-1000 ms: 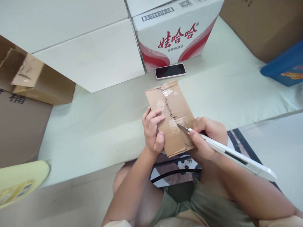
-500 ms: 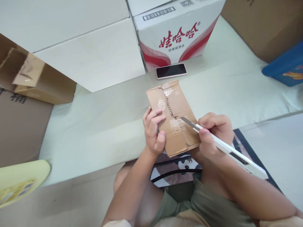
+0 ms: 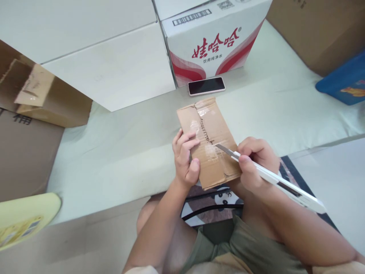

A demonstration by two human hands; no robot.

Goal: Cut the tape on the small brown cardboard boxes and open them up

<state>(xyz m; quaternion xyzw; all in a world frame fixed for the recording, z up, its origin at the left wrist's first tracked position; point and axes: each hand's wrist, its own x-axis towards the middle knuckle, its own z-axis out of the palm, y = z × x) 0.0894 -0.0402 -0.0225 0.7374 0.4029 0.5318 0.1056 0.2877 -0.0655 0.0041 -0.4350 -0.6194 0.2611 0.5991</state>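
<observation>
A small flat cardboard box (image 3: 209,167) lies tilted in front of me, with clear tape and a ragged dark slit along its middle seam. My left hand (image 3: 186,160) grips its left edge, fingers over the top face and thumb near the lower left side. In my right hand (image 3: 258,163) is a white utility knife (image 3: 285,184), held between thumb and fingers. Its extended blade points left, the tip at the lower end of the slit; whether it is in the cardboard I cannot tell.
Behind the box lies a phone (image 3: 207,86) before a red-and-white carton (image 3: 211,45). White boxes (image 3: 114,72) and brown cartons (image 3: 65,102) stand to the left. A blue container (image 3: 342,82) is at right, a yellow one (image 3: 28,217) at lower left. A pale green cloth (image 3: 128,152) covers the surface.
The knife has shifted slightly to the left and down, its blade tip moving a little along the seam. My left hand and the box have stayed in place.
</observation>
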